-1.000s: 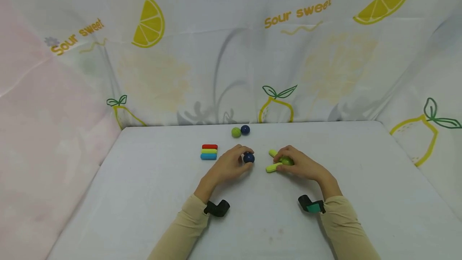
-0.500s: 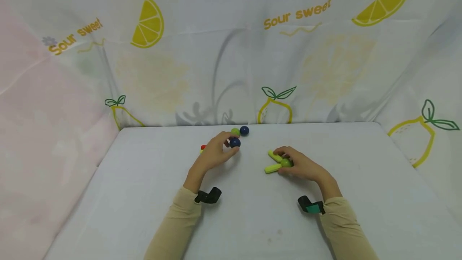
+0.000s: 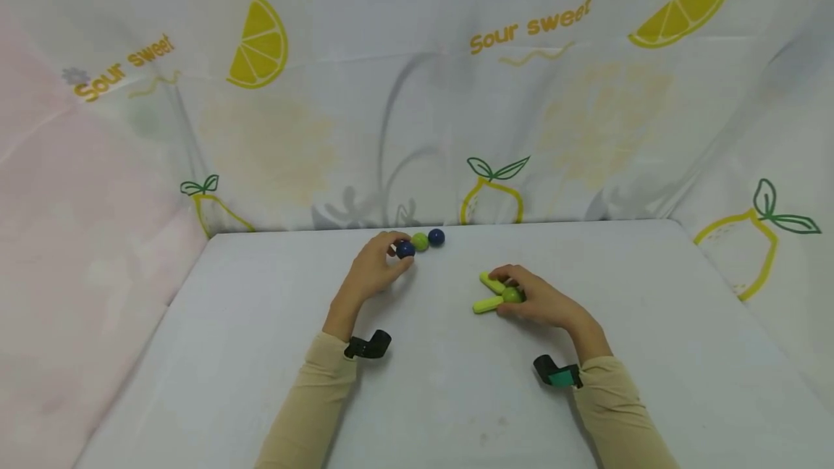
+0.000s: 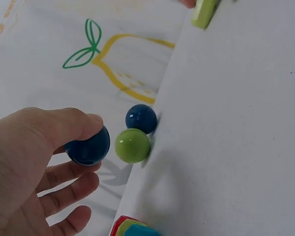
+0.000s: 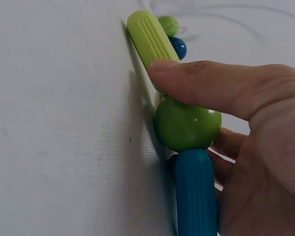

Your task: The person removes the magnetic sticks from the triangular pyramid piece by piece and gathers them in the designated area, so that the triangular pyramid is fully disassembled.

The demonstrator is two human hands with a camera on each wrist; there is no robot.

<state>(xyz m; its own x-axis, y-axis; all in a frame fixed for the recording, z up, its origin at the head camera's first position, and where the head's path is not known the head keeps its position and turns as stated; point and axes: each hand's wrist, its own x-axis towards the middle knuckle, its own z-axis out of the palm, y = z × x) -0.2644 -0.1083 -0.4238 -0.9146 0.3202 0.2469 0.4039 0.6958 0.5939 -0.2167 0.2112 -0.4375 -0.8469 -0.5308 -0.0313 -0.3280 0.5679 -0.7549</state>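
My left hand (image 3: pixel 374 266) pinches a dark blue ball (image 4: pixel 91 146) between thumb and fingers at the back of the table. Close beside it is a green ball (image 4: pixel 132 146), which touches another blue ball (image 3: pixel 436 237); the left wrist view shows a gap between the held ball and the green one. My right hand (image 3: pixel 541 299) grips a second green ball (image 5: pixel 188 125) with sticks against it. Its thumb lies on a yellow-green stick (image 5: pixel 150 39); another yellow-green stick (image 3: pixel 491 282) and a blue stick (image 5: pixel 195 191) also meet this ball. The blue stick is hidden in the head view.
Red, yellow and blue sticks (image 4: pixel 132 227) lie together at the lower edge of the left wrist view; my left hand hides them in the head view. The white table (image 3: pixel 443 382) ends at a printed cloth backdrop (image 3: pixel 365 129).
My left hand has carried the blue ball left and toward the table's back edge, near the green ball, covering the coloured sticks. The right hand has stayed nearly in place.
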